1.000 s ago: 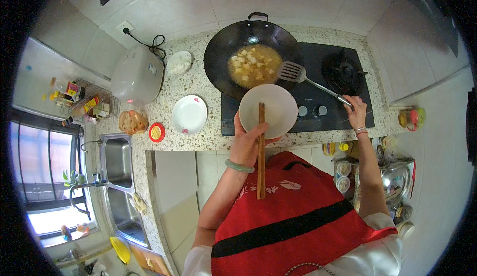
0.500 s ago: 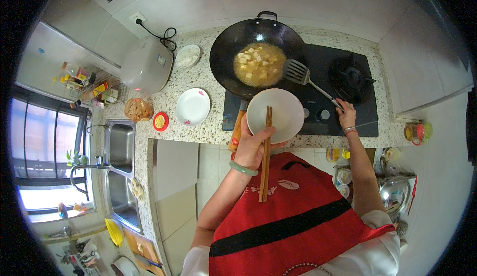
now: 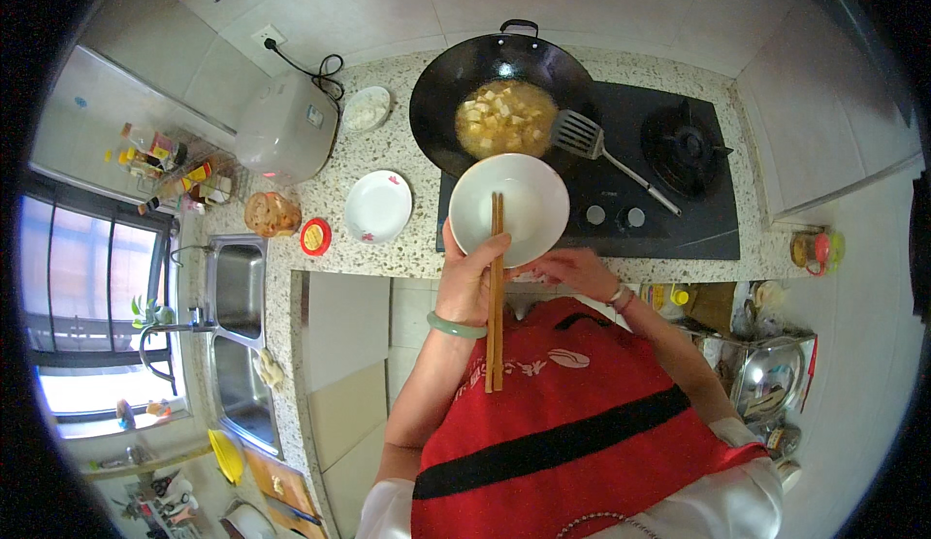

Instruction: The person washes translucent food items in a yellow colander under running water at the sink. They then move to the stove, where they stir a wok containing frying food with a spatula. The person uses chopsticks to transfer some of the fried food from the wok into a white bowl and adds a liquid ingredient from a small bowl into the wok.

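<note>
My left hand (image 3: 468, 272) is closed around a white bowl (image 3: 529, 195), its thumb pinning a pair of wooden chopsticks (image 3: 497, 316) against the rim. The bowl is tilted and only its pale inside shows; the chopstick tips lie over it. Close by the bowl's lower right side, my right hand (image 3: 579, 272) has fingers stretched toward it, partly hidden, with nothing seen in them. Beyond the bowl stands a black wok (image 3: 436, 103) with tofu cubes in broth (image 3: 504, 117). A slotted metal spatula (image 3: 579, 135) leans on the wok's right side, its handle lying over the stove.
The black glass stove (image 3: 621, 185) has a second burner (image 3: 686, 151) at right. Left of the wok are a flowered plate (image 3: 378, 207), a small dish of white food (image 3: 367, 110), a red-rimmed lid (image 3: 315, 237), a rice cooker (image 3: 288, 127) and a double sink (image 3: 236, 292).
My right hand has let go of the spatula and come left and nearer to the bowl. The bowl and chopsticks have shifted slightly left in my left hand.
</note>
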